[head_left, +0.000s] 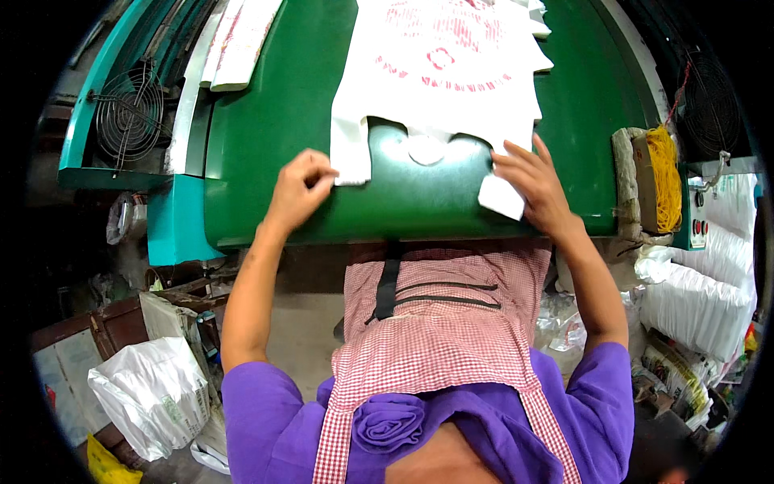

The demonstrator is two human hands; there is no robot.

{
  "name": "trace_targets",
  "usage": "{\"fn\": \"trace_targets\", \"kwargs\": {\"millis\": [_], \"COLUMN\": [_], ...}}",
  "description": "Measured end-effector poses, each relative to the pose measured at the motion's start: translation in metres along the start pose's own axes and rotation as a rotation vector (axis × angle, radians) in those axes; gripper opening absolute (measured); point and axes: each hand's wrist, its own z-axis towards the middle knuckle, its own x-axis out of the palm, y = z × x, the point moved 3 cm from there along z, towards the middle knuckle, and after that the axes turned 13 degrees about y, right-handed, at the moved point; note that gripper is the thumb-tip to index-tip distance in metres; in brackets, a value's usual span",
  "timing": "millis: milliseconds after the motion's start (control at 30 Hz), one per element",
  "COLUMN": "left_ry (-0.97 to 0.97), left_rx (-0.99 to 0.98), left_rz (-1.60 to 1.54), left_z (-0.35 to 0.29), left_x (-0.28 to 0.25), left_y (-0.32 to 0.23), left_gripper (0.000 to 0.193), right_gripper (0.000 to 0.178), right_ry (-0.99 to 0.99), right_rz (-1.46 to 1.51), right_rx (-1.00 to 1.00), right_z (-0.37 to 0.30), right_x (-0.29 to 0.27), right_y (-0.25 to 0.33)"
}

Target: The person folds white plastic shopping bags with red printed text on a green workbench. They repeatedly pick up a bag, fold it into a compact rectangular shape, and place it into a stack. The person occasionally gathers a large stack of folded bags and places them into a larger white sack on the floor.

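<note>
A stack of white plastic vest-style carrier bags (439, 89) with red print lies on the green belt (274, 129), its two handles toward me. My left hand (302, 187) is closed in a pinch at the lower outer corner of the left handle (351, 153). Over the right handle (501, 198) lies my right hand (538, 184), its fingers stretched out and apart and slightly blurred; they hide part of that handle. Between the handles, a small whitish rounded piece (426, 150) shows at the bags' cut-out edge.
Folded white bags (246, 44) lie at the belt's far left. A round fan guard (131, 113) stands left of the machine. On the right are a yellow string bundle (664, 179) and red buttons (700, 228). White packed bundles (701, 306) stand lower right, a white sack (153, 395) lower left.
</note>
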Motion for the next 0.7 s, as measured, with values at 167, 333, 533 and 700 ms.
{"fn": "trace_targets", "kwargs": {"millis": [167,333,533,700], "left_ry": [-0.011,0.195,0.128,0.154], "left_rx": [0.249,0.154,0.366,0.125], "left_rz": [0.389,0.658,0.661,-0.187], "left_z": [-0.071,-0.036,0.019,0.058], "left_x": [0.035,0.032,0.0,0.02], "left_y": [-0.043,-0.026,-0.023,-0.055], "left_gripper": [0.067,0.077,0.035,0.018], "right_gripper": [0.062,0.062,0.041,0.029], "right_ry": [0.205,0.281,-0.022,0.099], "right_rz": [0.173,-0.228,0.068,0.54], "right_rx": [0.025,0.245,0.113,0.041], "right_z": [-0.066,-0.061,-0.062,-0.065], "right_x": [0.003,0.004,-0.001,-0.023], "right_y": [0.03,0.014,0.002,0.008]}}
